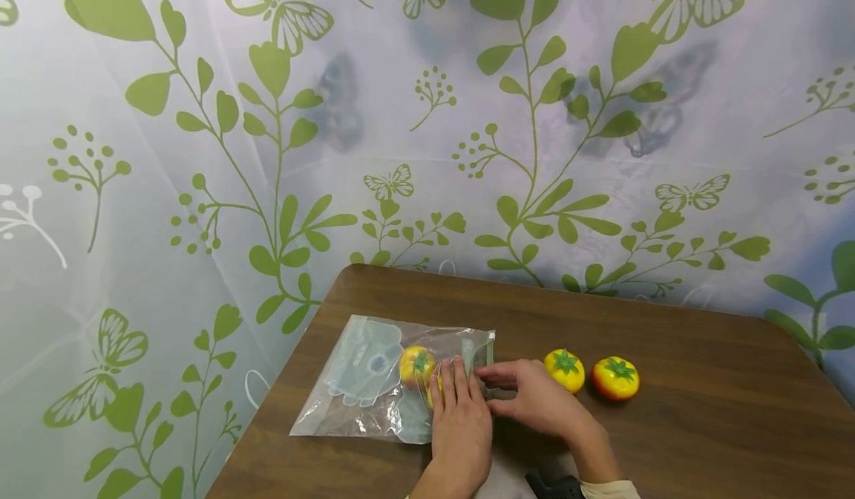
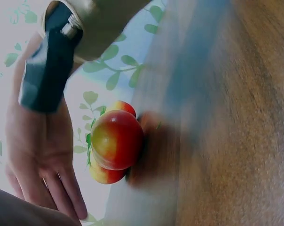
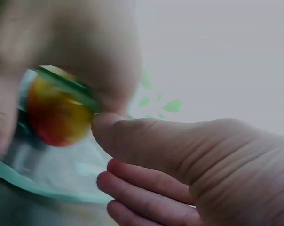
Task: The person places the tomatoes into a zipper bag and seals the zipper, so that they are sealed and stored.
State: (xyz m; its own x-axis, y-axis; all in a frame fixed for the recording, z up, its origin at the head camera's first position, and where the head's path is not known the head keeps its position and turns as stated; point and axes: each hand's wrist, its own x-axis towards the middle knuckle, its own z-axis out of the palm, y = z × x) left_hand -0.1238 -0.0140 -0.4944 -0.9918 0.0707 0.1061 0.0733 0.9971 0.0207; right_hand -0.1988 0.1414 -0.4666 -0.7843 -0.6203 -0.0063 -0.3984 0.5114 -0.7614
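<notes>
On the table lies a clear plastic zip bag (image 1: 364,410) with a pale green print. Inside it sits a yellow-red toy tomato (image 1: 417,367); a second tomato (image 1: 434,397) is partly covered by my left hand (image 1: 461,432). That hand rests on the bag near its mouth, fingers straight and pointing away from me. My right hand (image 1: 541,402) is at the bag's open end, thumb and index finger on its edge. In the right wrist view the right thumb (image 3: 137,136) meets the end of the green zip strip (image 3: 69,87), with a tomato (image 3: 59,113) behind.
Two more toy tomatoes, one yellow (image 1: 564,371) and one redder (image 1: 616,379), stand on the brown wooden table (image 1: 721,410) to the right of my right hand. A cloth backdrop (image 1: 414,135) with green leaves and butterflies hangs behind the table.
</notes>
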